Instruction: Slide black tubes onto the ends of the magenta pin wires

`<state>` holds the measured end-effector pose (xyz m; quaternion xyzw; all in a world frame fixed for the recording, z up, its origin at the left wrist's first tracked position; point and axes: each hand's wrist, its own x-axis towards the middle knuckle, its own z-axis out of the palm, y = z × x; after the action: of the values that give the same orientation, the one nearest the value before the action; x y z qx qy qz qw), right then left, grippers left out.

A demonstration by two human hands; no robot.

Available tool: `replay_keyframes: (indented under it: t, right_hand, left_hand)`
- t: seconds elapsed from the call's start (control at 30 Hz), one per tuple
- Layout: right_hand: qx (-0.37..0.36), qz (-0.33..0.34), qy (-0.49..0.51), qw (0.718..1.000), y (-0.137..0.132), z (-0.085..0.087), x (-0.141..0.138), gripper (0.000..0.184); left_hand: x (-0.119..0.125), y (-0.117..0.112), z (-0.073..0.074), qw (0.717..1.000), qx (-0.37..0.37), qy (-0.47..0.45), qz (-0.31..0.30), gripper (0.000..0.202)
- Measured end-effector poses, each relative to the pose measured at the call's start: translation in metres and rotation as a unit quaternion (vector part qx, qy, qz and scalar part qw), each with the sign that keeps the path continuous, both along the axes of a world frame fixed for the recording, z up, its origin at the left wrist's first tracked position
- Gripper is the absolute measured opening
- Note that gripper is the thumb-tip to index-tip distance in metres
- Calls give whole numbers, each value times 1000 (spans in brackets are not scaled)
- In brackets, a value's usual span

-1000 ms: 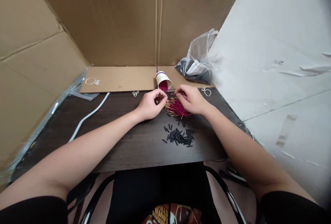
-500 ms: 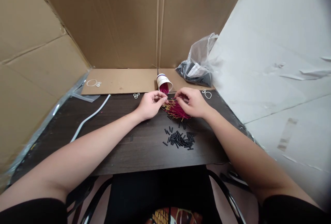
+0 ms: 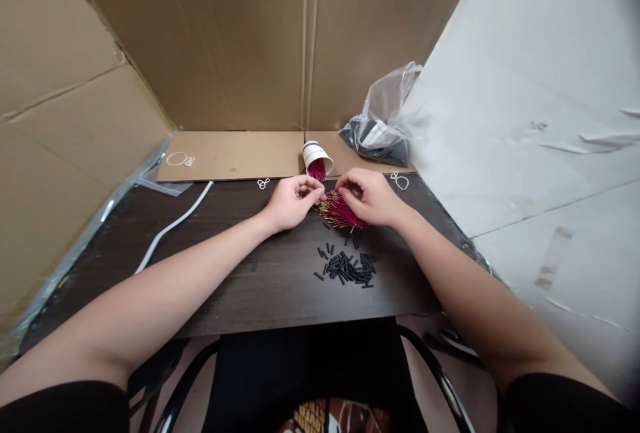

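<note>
My left hand (image 3: 294, 203) is closed in a pinch, thumb against fingertips, just left of a heap of dark-red wires with yellowish ends (image 3: 343, 211). Above the heap, my right hand (image 3: 371, 198) also has its thumb and fingers brought together, its fingertips a little apart from the left ones. Whatever either pinch holds is too small to make out. The right hand covers part of the heap. Nearer to me lies a loose pile of short black tubes (image 3: 350, 269), a few strays around it.
Behind the hands a paper cup (image 3: 313, 151) lies tipped with more red wires inside. A clear bag of dark pieces (image 3: 383, 139) rests on the cardboard strip (image 3: 240, 153). A pale flexible tube (image 3: 173, 227) lies left; white bands (image 3: 401, 183) are scattered. Cardboard walls surround the table.
My right hand has shifted very slightly left, toward the left fingertips. The left hand keeps its pinch, and the wires and black tubes stay in place.
</note>
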<state>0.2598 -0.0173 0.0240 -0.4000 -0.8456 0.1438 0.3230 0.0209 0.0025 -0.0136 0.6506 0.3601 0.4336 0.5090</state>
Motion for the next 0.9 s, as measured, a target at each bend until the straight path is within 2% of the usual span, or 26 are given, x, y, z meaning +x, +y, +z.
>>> replay_keyframes:
  t: [0.07,0.13,0.2,0.3,0.4,0.5,0.6,0.7,0.8,0.9]
  right_hand:
    - [20,-7,-1,1000,1,0,3,9]
    - [43,-46,-3,998,2,1,6,12]
    - [35,-88,9,995,3,3,8,15]
    - [-65,-94,104,988,5,6,7,25]
    - [-192,-61,229,952,6,5,2,43]
    - [-239,-14,298,924,6,3,-5,53]
    - [-235,1,319,918,5,2,-8,56]
    - [-220,-18,307,926,5,4,-8,53]
    - [-180,-52,257,948,6,9,3,44]
    - [-112,-109,152,976,9,20,26,30]
  left_hand:
    - [0,0,0,1000,-6,0,6,13]
    - [-1,1,1,1000,-15,0,17,17]
    - [-2,2,2,999,-23,3,30,22]
    - [-3,3,3,999,-30,9,38,21]
    - [-3,4,2,999,-36,6,33,17]
    - [-2,4,2,999,-43,-6,17,15]
    - [-3,3,2,999,-37,-8,-2,15]
    - [-3,3,2,999,-34,-5,-5,16]
    - [-3,3,2,999,-38,-6,-2,15]
    - [-3,4,2,999,-44,-6,0,12]
